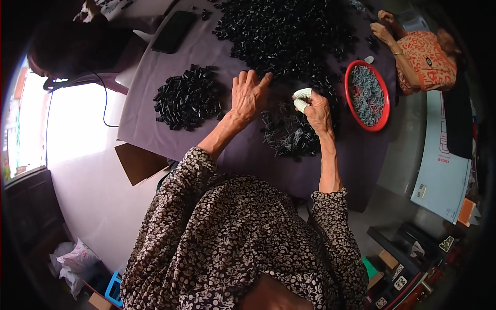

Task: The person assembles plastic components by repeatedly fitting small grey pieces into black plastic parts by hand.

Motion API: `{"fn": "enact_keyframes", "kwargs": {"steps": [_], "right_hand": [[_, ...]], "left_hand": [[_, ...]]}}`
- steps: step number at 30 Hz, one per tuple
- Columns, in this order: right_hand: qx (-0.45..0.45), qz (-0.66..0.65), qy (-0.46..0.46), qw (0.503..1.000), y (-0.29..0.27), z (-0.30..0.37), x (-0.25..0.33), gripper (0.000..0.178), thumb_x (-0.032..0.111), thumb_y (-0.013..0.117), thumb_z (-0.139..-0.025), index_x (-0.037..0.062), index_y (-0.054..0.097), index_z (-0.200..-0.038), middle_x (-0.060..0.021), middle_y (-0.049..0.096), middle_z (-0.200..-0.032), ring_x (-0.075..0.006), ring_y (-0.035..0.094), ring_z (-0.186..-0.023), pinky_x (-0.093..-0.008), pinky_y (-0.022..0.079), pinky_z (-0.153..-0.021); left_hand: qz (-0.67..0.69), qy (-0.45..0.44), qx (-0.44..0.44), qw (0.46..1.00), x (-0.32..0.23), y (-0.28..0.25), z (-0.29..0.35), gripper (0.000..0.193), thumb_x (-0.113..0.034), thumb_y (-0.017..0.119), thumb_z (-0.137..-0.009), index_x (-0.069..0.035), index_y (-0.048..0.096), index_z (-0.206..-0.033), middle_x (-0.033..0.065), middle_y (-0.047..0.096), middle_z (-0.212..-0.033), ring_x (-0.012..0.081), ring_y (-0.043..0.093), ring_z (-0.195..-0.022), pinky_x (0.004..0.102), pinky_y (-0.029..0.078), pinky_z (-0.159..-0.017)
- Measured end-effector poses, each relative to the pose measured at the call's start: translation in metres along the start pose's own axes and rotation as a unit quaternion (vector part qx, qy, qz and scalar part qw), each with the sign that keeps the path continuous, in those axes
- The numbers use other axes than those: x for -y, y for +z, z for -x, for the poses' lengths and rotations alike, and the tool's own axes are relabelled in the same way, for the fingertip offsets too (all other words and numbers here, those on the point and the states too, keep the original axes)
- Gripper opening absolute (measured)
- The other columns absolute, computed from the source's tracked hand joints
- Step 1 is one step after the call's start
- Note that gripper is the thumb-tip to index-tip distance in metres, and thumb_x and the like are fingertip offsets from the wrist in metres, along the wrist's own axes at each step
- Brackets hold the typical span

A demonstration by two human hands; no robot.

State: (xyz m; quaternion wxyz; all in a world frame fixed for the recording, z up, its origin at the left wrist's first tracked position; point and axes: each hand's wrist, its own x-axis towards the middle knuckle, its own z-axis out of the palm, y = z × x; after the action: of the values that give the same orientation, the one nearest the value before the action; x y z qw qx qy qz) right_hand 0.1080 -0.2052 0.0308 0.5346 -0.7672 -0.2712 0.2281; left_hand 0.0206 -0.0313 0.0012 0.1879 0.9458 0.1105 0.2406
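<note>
My left hand [249, 95] reaches over the near edge of a large heap of small black tube-like pieces [284, 36]. Its fingers are apart and slightly bent, with no piece visible in them. To the right, my right hand [319, 114] is closed in a pinch; pale ribbed covers [301, 94] wrap its thumb and forefinger. Whatever sits between those fingertips is too small to make out. Just below and left of this hand lies a loose pile of thin grey and black pieces [292, 135]. A separate mound of black tube-like pieces [187, 98] is left of my left hand.
A red oval basin [384, 117] full of small grey pieces stands on the cloth-covered table [237, 150] at right. A black phone [174, 32] lies at the far left. Another person [424, 59] in orange patterned clothing works at far right; a dark-clothed person [67, 46] is at far left.
</note>
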Motion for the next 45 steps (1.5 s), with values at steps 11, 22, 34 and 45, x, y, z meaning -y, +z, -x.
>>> {"fn": "enact_keyframes", "kwargs": {"steps": [11,22,34,45], "right_hand": [[-0.005,0.026,-0.006,1.000,-0.001,0.015,0.001,0.014,0.003,0.056,-0.077,0.0025,0.061,-0.089,0.0002,0.060,-0.074,-0.0054,0.055,-0.063,-0.0187,0.042,-0.057],[-0.029,0.019,-0.015,0.999,-0.014,0.028,-0.004,0.016,0.005,0.053,-0.076,0.0027,0.061,-0.090,-0.0012,0.061,-0.077,-0.0069,0.056,-0.064,-0.0196,0.043,-0.058],[-0.049,0.033,-0.021,0.998,-0.009,0.024,0.000,0.016,0.002,0.053,-0.077,0.0037,0.061,-0.092,-0.0008,0.060,-0.074,-0.0063,0.053,-0.062,-0.0204,0.043,-0.059],[-0.040,0.020,-0.023,0.999,-0.006,0.030,-0.003,0.017,0.002,0.052,-0.078,0.0041,0.062,-0.092,-0.0001,0.059,-0.071,-0.0059,0.053,-0.061,-0.0195,0.042,-0.056]], "left_hand": [[0.063,0.060,0.015,0.996,-0.012,-0.023,0.051,0.032,-0.016,0.064,-0.070,-0.011,0.058,-0.101,0.0084,0.051,-0.094,0.0262,0.046,-0.088,0.0392,0.036,-0.076],[0.086,0.023,-0.014,0.996,-0.006,-0.015,0.020,0.007,-0.011,0.060,-0.070,-0.010,0.060,-0.078,0.0050,0.053,-0.075,0.0250,0.048,-0.074,0.0362,0.037,-0.065],[0.095,0.016,-0.008,0.995,-0.004,-0.031,0.040,0.010,-0.008,0.063,-0.070,-0.007,0.062,-0.080,0.0056,0.054,-0.074,0.0243,0.050,-0.071,0.0350,0.041,-0.064],[0.139,0.061,0.011,0.988,0.003,-0.032,0.058,0.010,-0.007,0.062,-0.069,-0.006,0.057,-0.077,0.0083,0.048,-0.071,0.0264,0.048,-0.068,0.0363,0.041,-0.060]]}}
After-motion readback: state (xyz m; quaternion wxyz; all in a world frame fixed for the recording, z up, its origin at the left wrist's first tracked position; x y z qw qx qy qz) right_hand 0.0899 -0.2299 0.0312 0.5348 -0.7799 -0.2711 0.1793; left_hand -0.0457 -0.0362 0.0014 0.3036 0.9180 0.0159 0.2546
